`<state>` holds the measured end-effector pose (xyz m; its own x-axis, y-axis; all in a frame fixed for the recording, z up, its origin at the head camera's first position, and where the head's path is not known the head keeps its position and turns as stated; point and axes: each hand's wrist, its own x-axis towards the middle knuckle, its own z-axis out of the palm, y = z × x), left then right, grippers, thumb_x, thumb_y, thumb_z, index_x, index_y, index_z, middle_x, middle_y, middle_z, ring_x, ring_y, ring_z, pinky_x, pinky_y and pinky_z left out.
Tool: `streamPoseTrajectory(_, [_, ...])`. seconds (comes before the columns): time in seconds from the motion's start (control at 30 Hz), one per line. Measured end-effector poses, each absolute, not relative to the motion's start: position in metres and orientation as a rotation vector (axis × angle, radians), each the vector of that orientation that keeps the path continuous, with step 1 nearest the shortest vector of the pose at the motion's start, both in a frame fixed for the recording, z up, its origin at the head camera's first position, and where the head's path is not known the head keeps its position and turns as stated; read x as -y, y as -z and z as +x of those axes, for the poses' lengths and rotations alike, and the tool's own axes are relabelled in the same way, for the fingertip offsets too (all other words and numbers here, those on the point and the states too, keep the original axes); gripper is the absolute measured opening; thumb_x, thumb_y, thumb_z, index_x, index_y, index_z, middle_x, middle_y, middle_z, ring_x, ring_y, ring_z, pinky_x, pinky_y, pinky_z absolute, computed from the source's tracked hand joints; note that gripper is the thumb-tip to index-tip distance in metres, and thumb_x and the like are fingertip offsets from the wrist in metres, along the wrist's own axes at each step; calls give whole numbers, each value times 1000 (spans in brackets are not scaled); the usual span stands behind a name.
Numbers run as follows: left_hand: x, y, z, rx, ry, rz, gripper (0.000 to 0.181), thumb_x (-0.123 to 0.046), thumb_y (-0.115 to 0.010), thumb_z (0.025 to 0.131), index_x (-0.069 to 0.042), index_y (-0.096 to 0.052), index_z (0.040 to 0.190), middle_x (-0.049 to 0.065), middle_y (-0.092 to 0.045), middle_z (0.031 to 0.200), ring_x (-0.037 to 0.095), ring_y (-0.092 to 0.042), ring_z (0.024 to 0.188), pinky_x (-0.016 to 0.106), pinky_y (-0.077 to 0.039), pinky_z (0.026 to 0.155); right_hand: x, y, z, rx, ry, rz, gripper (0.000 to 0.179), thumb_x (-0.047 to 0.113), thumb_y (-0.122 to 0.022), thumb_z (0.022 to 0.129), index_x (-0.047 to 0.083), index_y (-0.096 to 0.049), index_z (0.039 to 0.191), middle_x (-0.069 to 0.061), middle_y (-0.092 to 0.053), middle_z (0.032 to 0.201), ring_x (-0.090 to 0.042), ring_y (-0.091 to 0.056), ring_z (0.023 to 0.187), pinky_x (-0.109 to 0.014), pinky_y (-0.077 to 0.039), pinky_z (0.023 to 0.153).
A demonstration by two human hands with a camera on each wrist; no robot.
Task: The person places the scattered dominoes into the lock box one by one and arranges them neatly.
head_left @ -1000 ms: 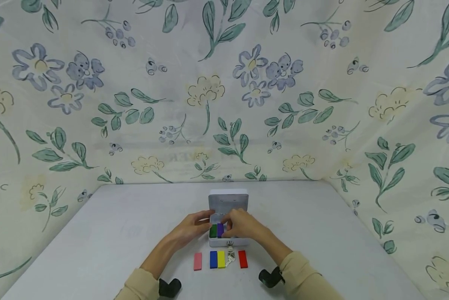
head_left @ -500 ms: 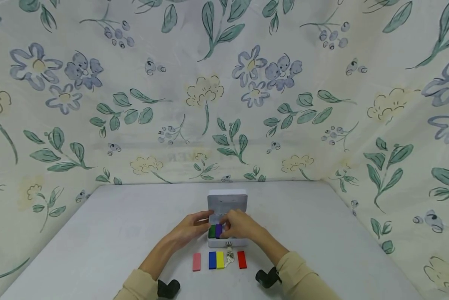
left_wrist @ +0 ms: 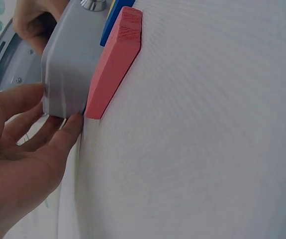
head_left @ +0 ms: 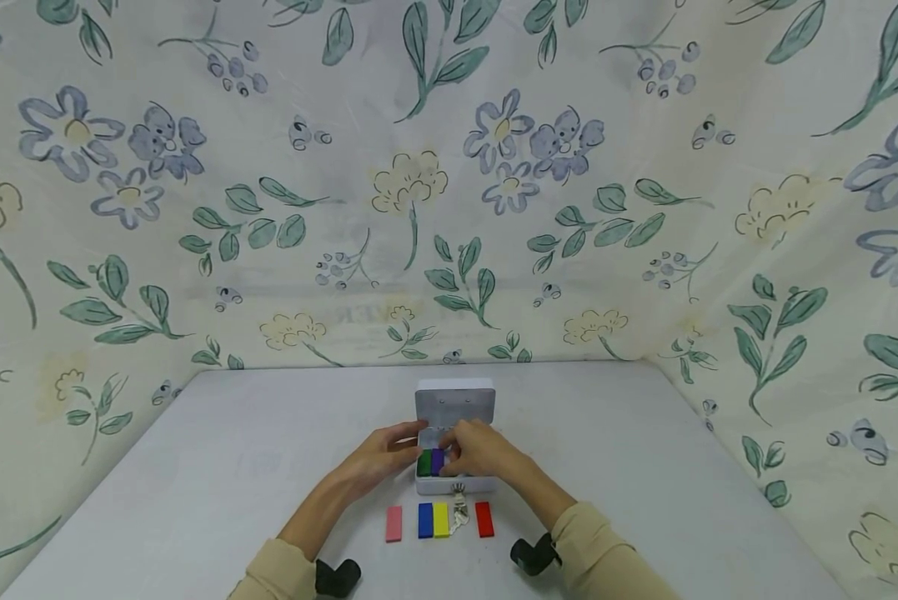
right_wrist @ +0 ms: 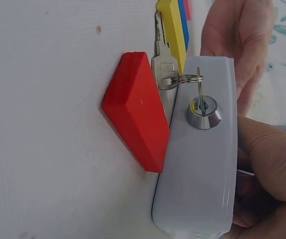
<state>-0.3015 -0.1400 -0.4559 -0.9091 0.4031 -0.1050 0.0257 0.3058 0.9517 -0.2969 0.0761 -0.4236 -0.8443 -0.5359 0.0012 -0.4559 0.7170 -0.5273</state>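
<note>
A small pale grey lockbox (head_left: 464, 485) stands on the table with its lid (head_left: 456, 406) raised. Its front lock (right_wrist: 204, 110) has a key in it, and more keys (right_wrist: 165, 65) hang from the ring. My left hand (head_left: 383, 452) rests against the box's left end, a fingertip on the rim and another low near the table (left_wrist: 31, 144). My right hand (head_left: 484, 448) reaches into the box, fingers bent down beside a purple block (head_left: 438, 461); I cannot tell whether it holds something. A green block (head_left: 424, 462) stands left of the purple one.
Before the box lie a pink block (head_left: 393, 523), a blue block (head_left: 425, 520), a yellow block (head_left: 440, 519) and a red block (head_left: 484, 519). The white table (head_left: 268, 433) meets a floral cloth backdrop (head_left: 449, 208). Black wrist cameras (head_left: 338, 577) hang beneath the sleeves.
The head view has shifted very slightly. Both hands keep their places at the box, and the blocks in front have not moved.
</note>
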Motion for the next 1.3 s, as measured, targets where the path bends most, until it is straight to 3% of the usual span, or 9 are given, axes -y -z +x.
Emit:
streamPoseTrajectory(0.83, [136, 449, -299, -2231, -1662, 388, 55, -14, -61, 96, -10, -44, 147, 19, -35, 157, 43, -34, 143, 54, -39, 112, -79, 424, -298, -2805, 759, -845, 35, 19, -81, 81, 4, -73, 112, 5, -58, 63, -4, -48, 57, -13, -42, 53])
streamPoseTrajectory(1.3, [139, 453, -299, -2256, -1636, 389, 55, -16, -62, 95, -10, -44, 147, 19, -36, 156, 44, -34, 143, 54, -39, 112, -84, 418, -293, -2768, 805, -789, 43, 23, -80, 81, 4, -71, 118, 6, -59, 64, -5, -50, 54, -14, -41, 50])
